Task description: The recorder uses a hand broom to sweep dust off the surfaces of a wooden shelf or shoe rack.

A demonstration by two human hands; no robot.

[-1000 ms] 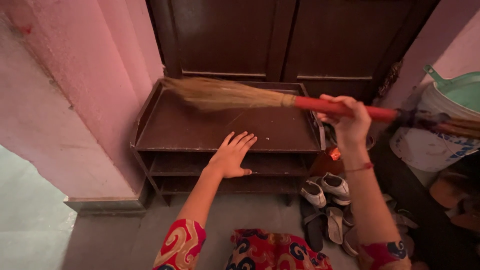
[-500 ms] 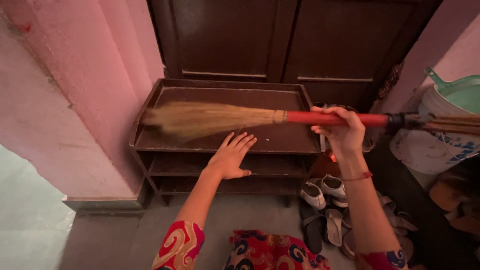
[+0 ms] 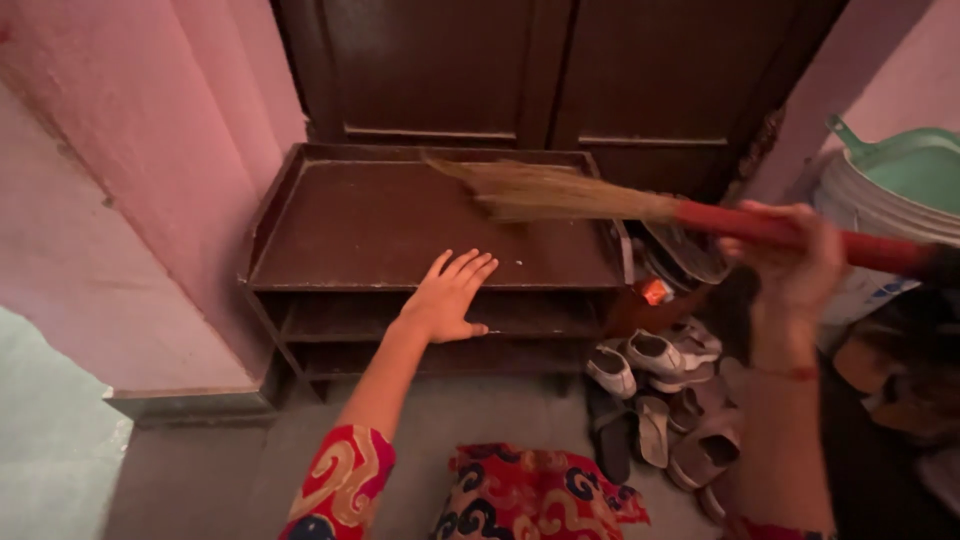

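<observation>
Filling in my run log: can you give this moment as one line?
left hand: flat on shoe rack front edge | right hand: gripping broom by its red handle | bristles: over rack's right rear | shoes: floor, right of rack

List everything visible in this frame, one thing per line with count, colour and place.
broom: one, straw bristles, red handle, over the rack top's right side
shoe rack: one, dark brown, against the pink wall
cupboard doors: two, dark brown, behind the rack
shoes and sandals: several, white and grey, on the floor right of the rack
bucket: one, white, far right
green dustpan: one, on the bucket
left hand: flat on the rack's front edge
right hand: gripping the broom handle, blurred
</observation>
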